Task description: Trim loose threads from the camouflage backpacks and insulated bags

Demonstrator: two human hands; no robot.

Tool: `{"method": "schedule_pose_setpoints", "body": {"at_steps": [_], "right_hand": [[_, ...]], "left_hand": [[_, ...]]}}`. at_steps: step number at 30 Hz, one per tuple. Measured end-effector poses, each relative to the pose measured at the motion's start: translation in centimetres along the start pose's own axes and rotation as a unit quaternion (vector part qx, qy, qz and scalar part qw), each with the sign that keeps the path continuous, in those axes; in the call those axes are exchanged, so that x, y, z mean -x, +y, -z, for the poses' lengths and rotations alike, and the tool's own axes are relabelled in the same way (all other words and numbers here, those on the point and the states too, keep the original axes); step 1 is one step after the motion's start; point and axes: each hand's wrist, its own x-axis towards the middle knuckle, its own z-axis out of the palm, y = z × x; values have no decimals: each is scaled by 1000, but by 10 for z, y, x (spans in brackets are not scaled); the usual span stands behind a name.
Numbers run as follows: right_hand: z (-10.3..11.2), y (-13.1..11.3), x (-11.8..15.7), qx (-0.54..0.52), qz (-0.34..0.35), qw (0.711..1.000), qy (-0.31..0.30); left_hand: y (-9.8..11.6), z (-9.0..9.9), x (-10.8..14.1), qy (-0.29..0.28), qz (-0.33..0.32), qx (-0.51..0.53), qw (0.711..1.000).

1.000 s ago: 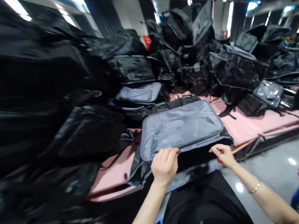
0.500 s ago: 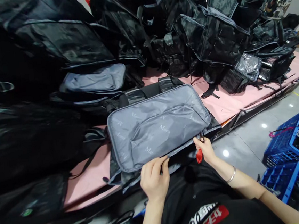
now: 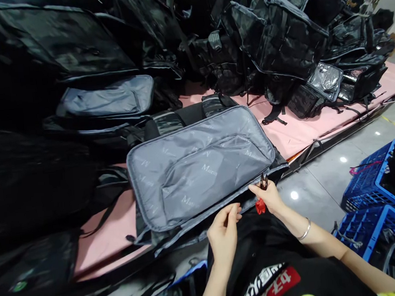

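An opened backpack with grey printed lining lies in front of me, its lining side up and its zip edge facing me. My right hand is closed around small thread snips, blades pointing up, right by the bag's near edge. A red piece of cloth or ribbon hangs below that hand. Just off the same edge, left of the snips, is my left hand. Its thumb and fingers are pinched together, and whatever may be between them is too small to make out.
Dark camouflage bags are heaped behind and to the left. The bench has a pink cover. Blue crates holding dark items stand on the floor at right. Another bag with grey lining lies open at back left.
My left hand has come off the bag's edge and moved right, towards the right hand, fingers pinched. My right hand keeps the snips, with blades showing more upright. The view has shifted slightly.
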Motion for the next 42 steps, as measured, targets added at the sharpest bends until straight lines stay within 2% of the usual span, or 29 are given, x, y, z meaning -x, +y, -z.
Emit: {"method": "schedule_pose_setpoints", "body": {"at_steps": [2,4,6,7,10,14,18,22,24,27,30,35,42], "right_hand": [[0,0,0,1,7,1000,-6],[0,-1,0,13,22,999,-20],[0,-1,1,30,36,998,-35],[0,-1,1,36,39,998,-37],[-1,-2,2,38,35,998,-23],[-4,-2,0,30,25,999,-11],[-1,-1,3,32,35,999,-6],[10,2,12,72,116,991,5],[15,3,16,126,165,978,24],[19,3,19,219,220,948,69],[18,5,19,268,259,923,98],[15,10,16,309,311,893,104],[15,9,13,370,330,863,104]], "left_hand": [[10,1,-8,35,-169,-96,980],[19,1,-22,74,-304,-207,927],[25,-1,-38,91,-359,-294,881],[27,-2,-46,89,-370,-319,868],[28,-7,-63,61,-400,-324,855],[29,-12,-70,33,-394,-331,856],[34,-11,-73,-26,-318,-335,886],[43,-6,-82,-85,-223,-329,914],[47,-5,-85,-98,-202,-331,917],[48,-5,-87,-99,-205,-337,913],[47,-6,-86,-87,-227,-341,908],[44,-7,-85,-61,-260,-346,899],[44,-8,-84,-42,-288,-342,893]]}}
